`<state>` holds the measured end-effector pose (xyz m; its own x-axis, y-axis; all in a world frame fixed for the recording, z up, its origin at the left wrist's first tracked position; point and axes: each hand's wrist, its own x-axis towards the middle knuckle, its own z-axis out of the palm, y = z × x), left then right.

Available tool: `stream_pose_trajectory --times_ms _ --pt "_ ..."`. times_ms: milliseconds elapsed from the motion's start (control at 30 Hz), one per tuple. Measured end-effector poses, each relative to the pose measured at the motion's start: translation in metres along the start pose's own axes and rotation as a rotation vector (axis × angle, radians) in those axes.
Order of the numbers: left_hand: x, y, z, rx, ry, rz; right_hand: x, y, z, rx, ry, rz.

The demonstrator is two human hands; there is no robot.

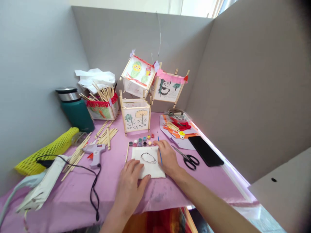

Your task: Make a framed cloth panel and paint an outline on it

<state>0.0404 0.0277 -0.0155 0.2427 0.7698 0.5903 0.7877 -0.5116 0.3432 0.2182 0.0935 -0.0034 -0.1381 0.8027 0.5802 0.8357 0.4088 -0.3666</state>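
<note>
A white square sheet [152,171] with a dark oval outline drawn on it lies flat at the front middle of the table. My left hand [130,178] rests on its lower left edge, fingers spread. My right hand [167,158] is closed around a thin blue paintbrush [160,155] at the sheet's right side. The brush stands with its pale tip pointing up and away from the sheet. Just beyond the sheet sit several small paint pots [140,140] in different colours. A thin wooden stick [127,152] lies by the sheet's left edge.
Scissors [188,158] and a black phone [205,150] lie to the right. On the left are a glue gun [95,152] with a cord, a power strip [42,187], wooden sticks and a teal bottle [77,111]. Decorated stick-framed boxes [136,118] stand behind; grey partitions enclose the table.
</note>
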Motion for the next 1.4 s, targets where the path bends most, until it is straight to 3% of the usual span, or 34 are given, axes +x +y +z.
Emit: stream_pose_trajectory --times_ms 100,300,467,733,933,1033,1200,1300,1400 --pt "0.006 0.005 -0.005 -0.062 0.034 0.001 -0.001 0.002 -0.002 -0.106 -0.048 0.0" --pt "0.018 0.01 -0.012 -0.114 0.03 0.001 0.004 0.016 -0.014 -0.285 -0.011 -0.034" --pt "0.028 0.01 -0.013 -0.122 0.041 0.021 0.006 0.027 -0.027 -0.406 -0.096 -0.069" --pt "0.051 0.013 -0.023 -0.124 0.056 0.06 0.003 0.035 -0.028 -0.411 -0.165 -0.104" --pt "0.069 0.02 -0.043 -0.207 0.052 0.052 0.003 0.034 -0.024 -0.345 -0.108 -0.093" --pt "0.075 0.033 -0.069 -0.36 0.165 0.03 0.002 0.032 -0.023 -0.29 -0.035 -0.078" --pt "0.068 0.057 -0.111 -0.579 0.484 0.076 0.0 0.031 -0.019 -0.201 -0.022 -0.057" --pt "0.063 0.063 -0.114 -0.595 0.623 0.179 -0.001 0.028 -0.018 -0.168 -0.066 -0.094" --pt "0.072 0.061 -0.106 -0.553 0.713 0.065 -0.002 0.023 -0.017 -0.13 -0.074 -0.138"
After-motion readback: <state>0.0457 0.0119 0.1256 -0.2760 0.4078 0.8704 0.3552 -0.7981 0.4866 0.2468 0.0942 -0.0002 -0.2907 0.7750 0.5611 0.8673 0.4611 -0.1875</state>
